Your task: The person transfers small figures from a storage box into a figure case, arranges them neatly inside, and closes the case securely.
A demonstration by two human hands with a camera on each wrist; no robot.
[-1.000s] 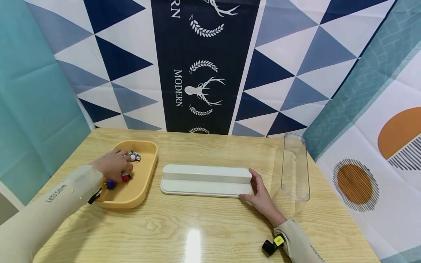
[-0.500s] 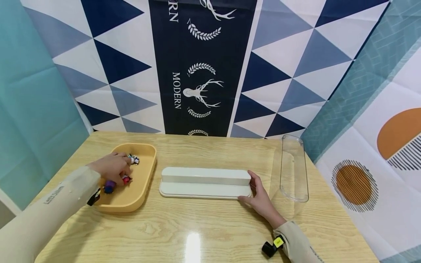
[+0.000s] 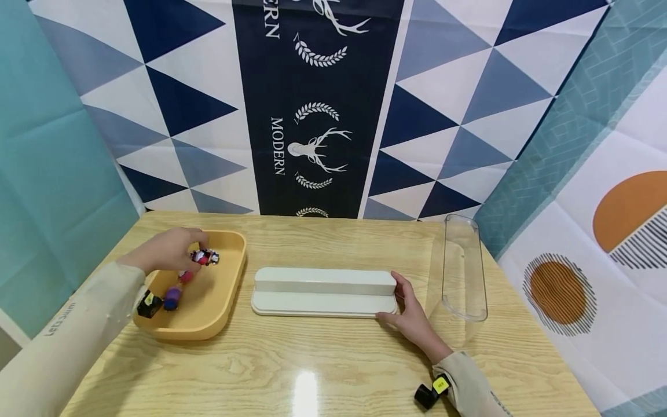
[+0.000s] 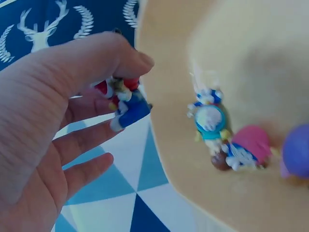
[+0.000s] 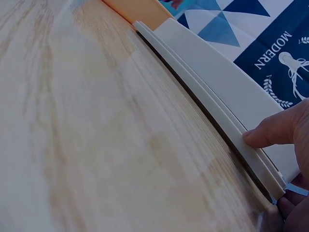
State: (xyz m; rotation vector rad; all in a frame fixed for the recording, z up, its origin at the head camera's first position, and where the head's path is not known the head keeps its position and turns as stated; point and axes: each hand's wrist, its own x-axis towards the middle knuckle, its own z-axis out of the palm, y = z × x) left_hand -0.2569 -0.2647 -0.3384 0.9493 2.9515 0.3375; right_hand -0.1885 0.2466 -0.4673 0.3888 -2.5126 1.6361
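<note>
My left hand (image 3: 169, 249) is over the yellow-orange tray (image 3: 237, 278) and pinches a small red-and-blue toy figurine (image 4: 133, 107) between thumb and fingers. Below it in the tray lie other figurines: a blue-and-white one (image 4: 210, 118), a pink-and-blue one (image 4: 248, 146) and a purple one (image 4: 297, 152). In the middle of the table is a long white stepped display stand (image 3: 323, 289). My right hand (image 3: 409, 313) grips its right end, the thumb on the front lip in the right wrist view and the fingers round the end.
A clear plastic cover (image 3: 464, 269) rests on the wooden table (image 3: 250, 365) to the right of the stand. Patterned cloth (image 3: 427, 104) hangs behind the table and along its sides.
The left hand has risen from the tray's figurines and now holds one up. More of the pink and purple figurines shows. The right hand stays on the stand.
</note>
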